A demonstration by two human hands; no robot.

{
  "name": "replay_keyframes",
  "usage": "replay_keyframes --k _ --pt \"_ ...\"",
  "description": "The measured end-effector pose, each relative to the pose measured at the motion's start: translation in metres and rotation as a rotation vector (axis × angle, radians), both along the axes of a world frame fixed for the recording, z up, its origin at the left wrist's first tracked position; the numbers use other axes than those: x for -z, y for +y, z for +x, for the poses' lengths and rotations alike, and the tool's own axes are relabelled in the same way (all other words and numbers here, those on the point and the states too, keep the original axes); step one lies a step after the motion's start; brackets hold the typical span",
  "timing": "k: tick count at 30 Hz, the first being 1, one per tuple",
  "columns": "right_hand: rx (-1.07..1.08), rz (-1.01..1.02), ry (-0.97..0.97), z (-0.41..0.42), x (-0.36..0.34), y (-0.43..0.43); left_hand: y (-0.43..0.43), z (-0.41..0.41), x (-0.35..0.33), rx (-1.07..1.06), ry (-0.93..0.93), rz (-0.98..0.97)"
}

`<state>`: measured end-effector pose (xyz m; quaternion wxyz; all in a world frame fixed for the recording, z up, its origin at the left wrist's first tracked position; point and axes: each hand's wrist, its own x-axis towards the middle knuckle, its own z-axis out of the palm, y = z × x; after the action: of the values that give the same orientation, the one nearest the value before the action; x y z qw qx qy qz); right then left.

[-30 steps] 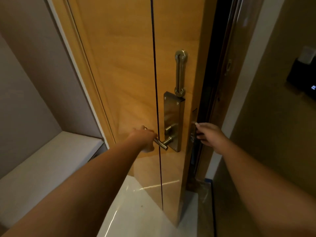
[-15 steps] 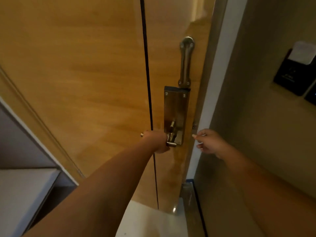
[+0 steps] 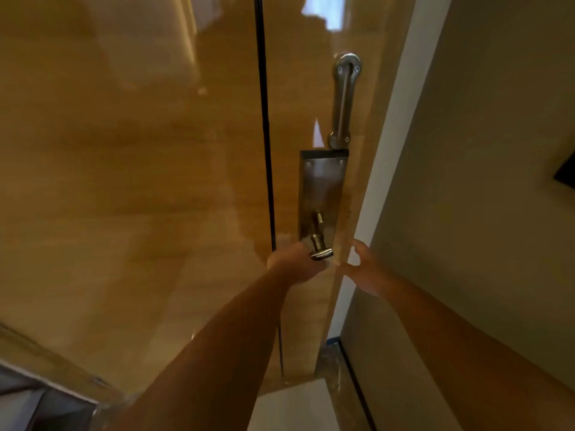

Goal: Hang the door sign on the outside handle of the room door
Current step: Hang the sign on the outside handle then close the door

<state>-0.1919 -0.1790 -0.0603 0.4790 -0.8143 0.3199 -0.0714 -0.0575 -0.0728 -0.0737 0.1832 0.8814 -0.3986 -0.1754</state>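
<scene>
The wooden room door (image 3: 155,181) fills the view and sits against its white frame (image 3: 384,169). My left hand (image 3: 294,264) is closed around the metal lever handle (image 3: 322,252), which sticks out under a steel lock plate (image 3: 322,188). My right hand (image 3: 362,267) is beside the door's edge at the frame, fingers apart and holding nothing. No door sign is in view, and the outside handle is hidden behind the door.
A metal swing-bar latch (image 3: 343,98) is mounted above the lock plate. A beige wall (image 3: 466,213) runs along the right, with a black wall unit (image 3: 567,169) at its edge. White floor tile (image 3: 289,405) lies below, and a grey ledge (image 3: 21,396) shows at lower left.
The door has swung shut against the frame and the dark gap is gone. My right hand slid off the door's edge to the frame. My left hand stayed on the lever.
</scene>
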Motion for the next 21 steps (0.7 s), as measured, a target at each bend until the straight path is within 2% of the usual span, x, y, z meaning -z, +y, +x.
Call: replay_keyframes --k 6,9,13,21 --pt "0.036 0.021 0.095 0.009 0.024 -0.030 -0.021 0.013 0.026 -0.258 0.304 -0.330" --pt "0.088 0.083 0.097 0.008 0.033 -0.042 -0.031 0.021 0.034 -0.276 0.307 -0.409" --pt "0.066 0.050 0.117 0.014 0.037 -0.051 -0.045 0.036 0.034 -0.275 0.294 -0.479" --pt "0.079 0.051 0.173 0.015 0.052 -0.064 -0.060 0.061 0.032 -0.287 0.304 -0.482"
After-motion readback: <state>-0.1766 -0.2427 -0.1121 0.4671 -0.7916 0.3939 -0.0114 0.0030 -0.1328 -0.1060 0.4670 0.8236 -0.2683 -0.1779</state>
